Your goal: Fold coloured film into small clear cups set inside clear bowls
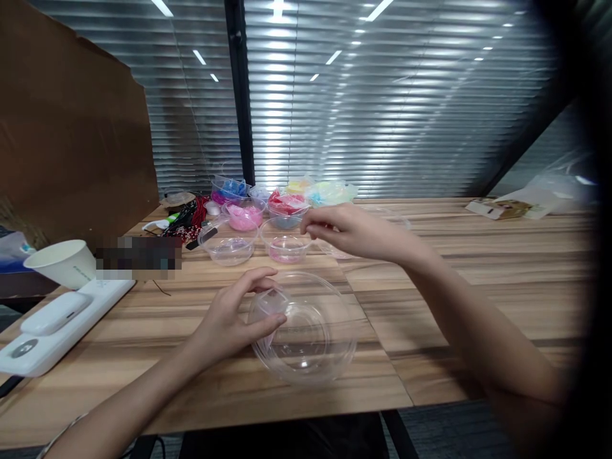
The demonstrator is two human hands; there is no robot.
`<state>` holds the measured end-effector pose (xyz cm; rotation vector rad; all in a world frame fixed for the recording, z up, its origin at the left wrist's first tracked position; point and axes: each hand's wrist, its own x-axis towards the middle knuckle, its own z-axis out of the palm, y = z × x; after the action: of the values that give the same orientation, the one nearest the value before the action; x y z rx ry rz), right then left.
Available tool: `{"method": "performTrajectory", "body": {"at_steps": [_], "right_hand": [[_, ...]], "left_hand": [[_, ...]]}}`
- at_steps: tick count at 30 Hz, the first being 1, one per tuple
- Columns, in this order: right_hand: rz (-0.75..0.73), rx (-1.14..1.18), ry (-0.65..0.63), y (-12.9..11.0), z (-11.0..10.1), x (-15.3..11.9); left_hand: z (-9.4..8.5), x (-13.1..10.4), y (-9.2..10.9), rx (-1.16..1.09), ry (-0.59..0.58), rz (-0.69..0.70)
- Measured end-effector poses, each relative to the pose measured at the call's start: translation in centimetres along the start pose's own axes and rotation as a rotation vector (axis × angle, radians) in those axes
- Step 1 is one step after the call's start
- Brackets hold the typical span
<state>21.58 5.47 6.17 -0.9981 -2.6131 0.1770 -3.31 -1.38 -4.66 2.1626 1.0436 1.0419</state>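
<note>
My left hand (237, 313) is closed around a small clear plastic packet (272, 305), its thumb in front and fingers behind. The packet is over the left side of a large clear plastic bowl (329, 373) near the table's front. Farther back, my right hand (329, 228) hovers with bent fingers pressed together at the right rim of a small clear bowl (285, 250) with a pinkish bottom. What those fingertips hold, if anything, is too small to make out. Left of that bowl stands another small clear bowl (229, 253).
Bowls of pink (243, 217), red (287, 202) and blue (232, 188) pieces stand at the back. Black and red cords (191, 220) lie beside them. A paper cup (64, 262) and a white power strip (62, 335) are left, below a cardboard panel (76, 127).
</note>
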Motion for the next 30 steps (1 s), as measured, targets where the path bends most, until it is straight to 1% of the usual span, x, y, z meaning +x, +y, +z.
{"method": "performTrajectory", "body": {"at_steps": [3, 5, 6, 7, 10, 11, 12, 14, 16, 18, 19, 21, 22, 23, 25, 27, 30], "right_hand": [[0.089, -0.057, 0.061, 1.4, -0.5, -0.6], [0.108, -0.050, 0.078, 1.4, -0.4, -1.5], [0.099, -0.024, 0.052, 1.2, -0.3, -2.1], [0.075, 0.026, -0.006, 0.8, 0.0, -2.7], [-0.061, 0.250, -0.253, -1.1, 1.1, -5.3], [-0.106, 0.283, -0.280, -1.9, 1.6, -6.3], [-0.122, 0.278, -0.271, -2.7, 2.2, -7.3], [-0.210, 0.247, -0.251, -4.2, 3.4, -9.2], [-0.255, 0.128, -0.168, -5.1, 4.5, -10.5], [-0.277, 0.016, -0.067, -5.5, 5.5, -11.2], [-0.284, -0.023, -0.029, -5.5, 5.9, -11.4], [-0.293, -0.066, 0.011, -5.4, 6.4, -11.6], [-0.295, -0.081, 0.021, -5.3, 6.6, -11.7], [-0.297, -0.094, 0.026, -5.3, 6.6, -11.8], [-0.291, -0.123, 0.037, -5.2, 6.8, -12.3], [-0.259, -0.171, 0.068, -5.2, 6.9, -13.0], [-0.141, -0.278, 0.147, -5.1, 7.5, -14.7]], "left_hand": [[0.0, 0.1, 0.2, 0.007, 0.015, -0.013], [0.1, 0.1, 0.3, -0.007, 0.026, -0.025], [0.1, 0.1, 0.3, -0.018, 0.034, -0.030], [0.1, 0.1, 0.4, -0.033, 0.046, -0.034], [0.1, 0.0, 0.4, -0.105, 0.116, -0.029], [0.0, 0.0, 0.5, -0.140, 0.148, -0.022], [0.0, -0.1, 0.5, -0.176, 0.183, -0.013], [-0.2, -0.2, 0.5, -0.246, 0.256, 0.006], [-0.4, -0.3, 0.6, -0.298, 0.332, 0.023], [-0.5, -0.3, 0.5, -0.329, 0.446, 0.067], [-0.5, -0.3, 0.4, -0.333, 0.527, 0.099], [-0.6, -0.2, 0.2, -0.327, 0.691, 0.146], [-0.6, -0.1, 0.0, -0.319, 0.751, 0.151], [-0.6, 0.0, -0.1, -0.310, 0.786, 0.140], [-0.6, 0.1, -0.2, -0.284, 0.793, 0.104], [-0.6, 0.1, -0.2, -0.259, 0.764, 0.085], [-0.5, 0.0, 0.1, -0.267, 0.733, 0.091]]}}
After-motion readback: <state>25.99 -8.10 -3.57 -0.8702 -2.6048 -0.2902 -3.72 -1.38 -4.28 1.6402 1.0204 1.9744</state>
